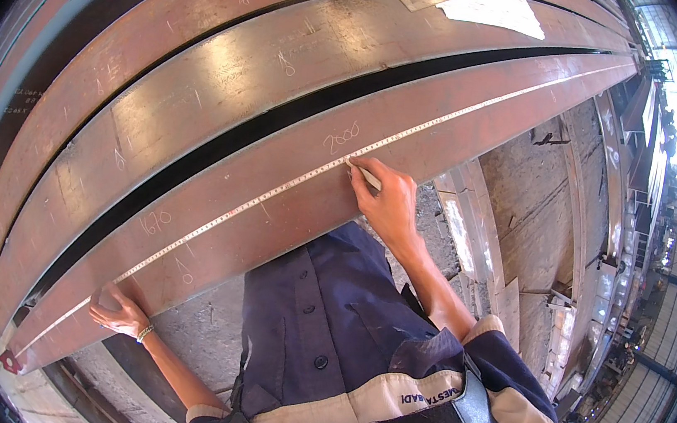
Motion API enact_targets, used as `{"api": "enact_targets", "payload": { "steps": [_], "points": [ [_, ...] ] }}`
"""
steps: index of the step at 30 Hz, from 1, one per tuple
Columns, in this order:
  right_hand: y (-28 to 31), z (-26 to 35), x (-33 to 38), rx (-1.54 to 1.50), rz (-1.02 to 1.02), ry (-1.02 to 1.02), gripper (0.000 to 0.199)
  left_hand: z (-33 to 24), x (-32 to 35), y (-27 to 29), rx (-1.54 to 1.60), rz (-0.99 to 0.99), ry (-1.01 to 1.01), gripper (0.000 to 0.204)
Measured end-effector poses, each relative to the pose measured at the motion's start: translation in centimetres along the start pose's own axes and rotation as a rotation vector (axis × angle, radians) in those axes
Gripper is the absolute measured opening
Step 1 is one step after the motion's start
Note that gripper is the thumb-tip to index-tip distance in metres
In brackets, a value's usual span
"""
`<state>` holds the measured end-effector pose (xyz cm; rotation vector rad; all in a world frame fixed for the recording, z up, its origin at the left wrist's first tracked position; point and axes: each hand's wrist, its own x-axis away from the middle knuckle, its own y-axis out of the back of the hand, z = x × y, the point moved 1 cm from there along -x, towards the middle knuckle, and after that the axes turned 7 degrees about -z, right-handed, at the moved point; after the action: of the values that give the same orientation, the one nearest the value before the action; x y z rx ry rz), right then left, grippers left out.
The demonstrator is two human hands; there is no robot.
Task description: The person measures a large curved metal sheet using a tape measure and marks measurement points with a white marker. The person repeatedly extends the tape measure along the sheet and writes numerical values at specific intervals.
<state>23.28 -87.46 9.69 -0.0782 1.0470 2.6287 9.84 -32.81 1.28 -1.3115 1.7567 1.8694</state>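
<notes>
A long white measuring tape (261, 198) lies stretched along the reddish-brown steel beam (296, 215) in front of me. My right hand (387, 204) is closed around a pale stick of chalk (372, 179), its tip against the tape near the middle. Further left, my left hand (120, 312) rests on the beam with curled fingers on the tape; the exact grip is partly hidden. Handwritten chalk marks show on the beam beside the tape. A small dark red piece with a hole (9, 360) sits at the beam's left end.
More steel beams (222, 56) lie parallel beyond, with dark gaps between them. At the top, a metal square (416, 3) lies partly over a white sheet (495, 10). Steel strips (479, 227) and other metal pieces lie on the ground to the right.
</notes>
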Motion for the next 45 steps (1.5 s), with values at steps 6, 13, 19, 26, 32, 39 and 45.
{"api": "enact_targets", "payload": {
  "steps": [6, 13, 19, 26, 32, 39, 45],
  "points": [
    [4.5, 2.5, -1.7, 0.287, 0.363, -0.044, 0.016, 0.0, 0.1, 0.1, 0.006, -0.013, -0.015, 0.041],
    [7.3, 4.1, -1.9, 0.079, 0.204, -0.137, 0.018, 0.3, 0.3, 0.0, 0.024, 0.014, -0.020, 0.047],
    [7.3, 3.3, -1.1, 0.091, 0.184, -0.169, 0.018, 0.5, 0.2, -0.2, 0.021, 0.012, -0.031, 0.044],
    [7.7, 2.7, -0.9, 0.091, 0.164, -0.223, 0.017, 0.3, 0.1, -0.1, -0.002, -0.009, -0.030, 0.042],
    [8.1, 2.1, -1.0, 0.066, 0.148, -0.192, 0.019, 0.4, 0.1, -0.2, -0.004, -0.041, -0.055, 0.042],
    [8.8, 0.9, -1.9, 0.045, 0.129, -0.152, 0.016, -0.2, 0.1, 0.3, -0.078, -0.024, -0.029, 0.042],
    [11.7, -1.3, -2.1, 0.039, 0.108, -0.172, 0.016, -6.5, 0.3, 2.5, 0.055, -0.265, 0.071, 0.051]
  ]
}}
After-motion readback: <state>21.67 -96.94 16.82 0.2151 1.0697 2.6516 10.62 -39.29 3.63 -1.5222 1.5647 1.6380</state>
